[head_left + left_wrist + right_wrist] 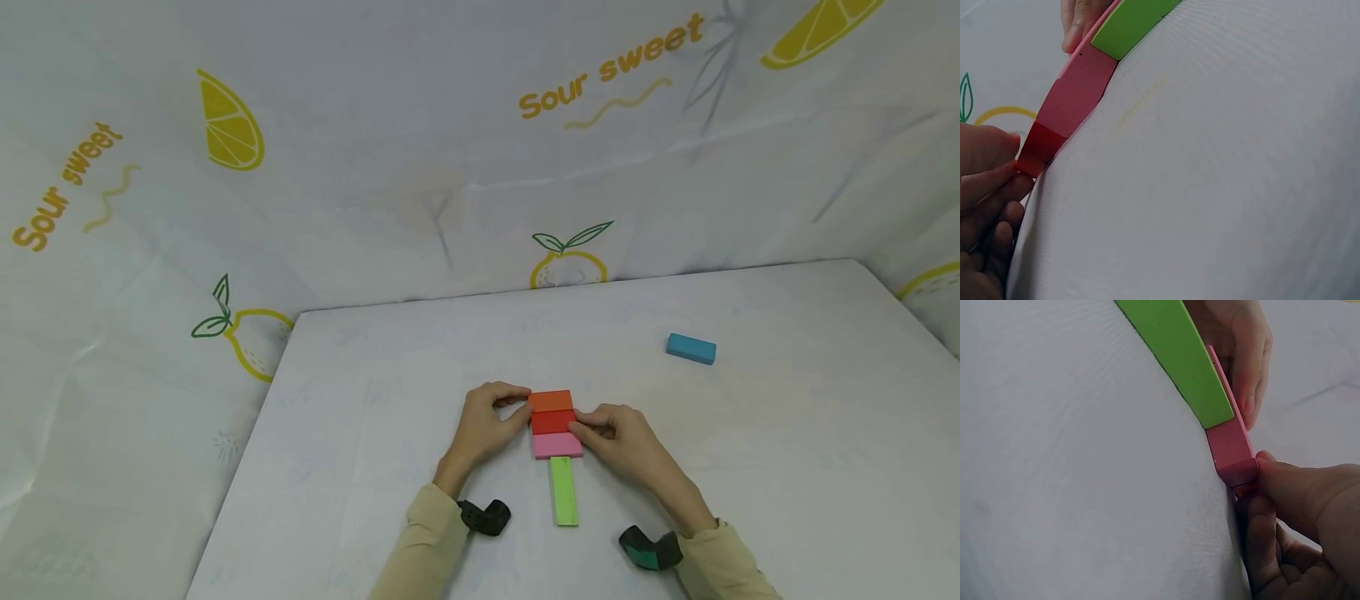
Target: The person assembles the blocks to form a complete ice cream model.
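In the head view, an orange block [550, 402], a red block [553, 422] and a pink block [557, 445] lie side by side in a stack-like row. A light green block [563, 492] runs lengthwise from the pink one toward the person. My left hand [486, 421] pinches the left end of the orange block between thumb and forefinger. On the other side, my right hand [618, 437] pinches the red block's right end. The right wrist view shows the thumb [1285, 487] by the pink block's corner; the orange block is hidden there.
A blue block [691, 348] lies apart, farther back and to the right on the white-covered table [337, 467]. Behind the table's back edge hangs a lemon-printed cloth [390, 167]. Dark wrist cameras [651, 550] sit near the sleeves.
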The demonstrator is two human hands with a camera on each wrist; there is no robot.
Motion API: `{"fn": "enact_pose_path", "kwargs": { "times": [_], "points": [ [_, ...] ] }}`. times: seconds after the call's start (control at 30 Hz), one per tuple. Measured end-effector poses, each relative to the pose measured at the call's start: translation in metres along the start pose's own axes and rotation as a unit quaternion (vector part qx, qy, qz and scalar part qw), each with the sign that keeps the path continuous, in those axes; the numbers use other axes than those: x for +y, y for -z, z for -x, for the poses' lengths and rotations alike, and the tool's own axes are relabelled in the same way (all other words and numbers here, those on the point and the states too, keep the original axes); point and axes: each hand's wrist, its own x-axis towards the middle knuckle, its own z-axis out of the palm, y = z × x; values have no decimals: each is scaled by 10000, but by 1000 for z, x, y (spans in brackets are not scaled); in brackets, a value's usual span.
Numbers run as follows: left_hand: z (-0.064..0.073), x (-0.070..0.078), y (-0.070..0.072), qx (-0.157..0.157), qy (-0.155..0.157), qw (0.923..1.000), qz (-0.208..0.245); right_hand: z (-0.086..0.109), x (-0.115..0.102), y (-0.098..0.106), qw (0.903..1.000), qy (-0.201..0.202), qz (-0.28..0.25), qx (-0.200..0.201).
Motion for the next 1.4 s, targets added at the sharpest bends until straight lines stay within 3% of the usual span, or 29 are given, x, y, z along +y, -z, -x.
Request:
{"fn": "enact_pose_path", "kwargs": {
  "times": [1.03, 1.4],
  "points": [
    [0, 0, 1, -62, 5, 10000, 41, 3, 0, 0, 9995, 21, -311, 113],
    [0, -3, 0, -14, 16, 10000, 44, 1, 0, 4, 9999, -48, -137, 66]
  ]
}}
